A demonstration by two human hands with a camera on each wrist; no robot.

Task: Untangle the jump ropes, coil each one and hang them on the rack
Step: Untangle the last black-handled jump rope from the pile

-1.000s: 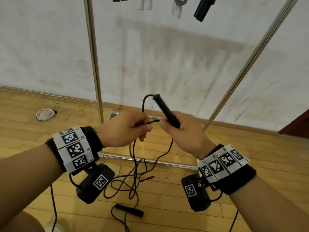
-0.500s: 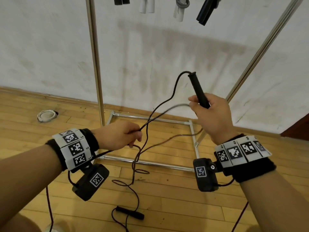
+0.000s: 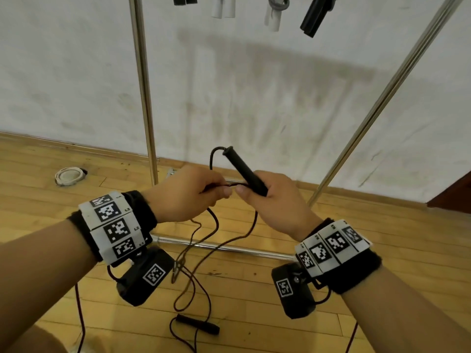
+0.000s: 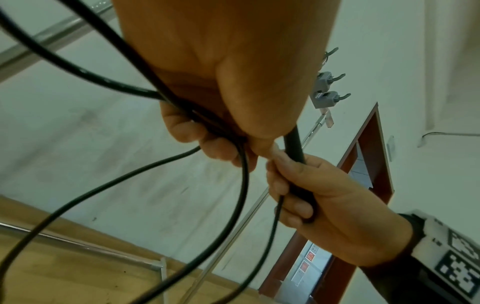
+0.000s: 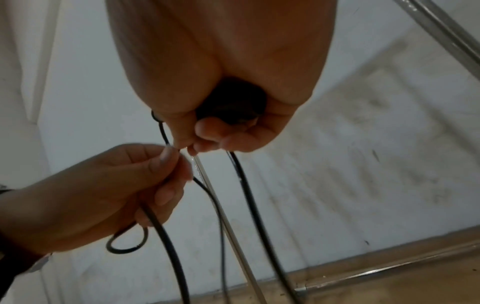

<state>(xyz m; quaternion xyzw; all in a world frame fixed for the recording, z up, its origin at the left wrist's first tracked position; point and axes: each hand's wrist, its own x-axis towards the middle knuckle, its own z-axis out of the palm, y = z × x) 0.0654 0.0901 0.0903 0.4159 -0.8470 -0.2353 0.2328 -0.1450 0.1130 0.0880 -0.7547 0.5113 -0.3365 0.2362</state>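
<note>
My right hand (image 3: 265,197) grips a black jump rope handle (image 3: 243,169) that points up and to the left, and also pinches a strand of its thin black cord (image 3: 216,225). My left hand (image 3: 193,193) meets it, holding loops of the same cord (image 4: 241,164) between thumb and fingers. Cord loops hang from both hands to the wooden floor. The rope's second black handle (image 3: 197,324) lies on the floor in front of me. In the right wrist view the handle's end (image 5: 231,105) shows inside my fist, and the left hand (image 5: 145,181) holds the cord beside it.
A metal rack stands ahead, with its left post (image 3: 144,98), a slanted right post (image 3: 382,98) and a base bar (image 3: 229,248) on the floor. Other rope handles (image 3: 313,14) hang from it at the top. A white coil (image 3: 70,175) lies by the wall on the left.
My right hand, which had swung up and to the right with the handle, has come back down to meet the left hand. More cord is gathered between the hands.
</note>
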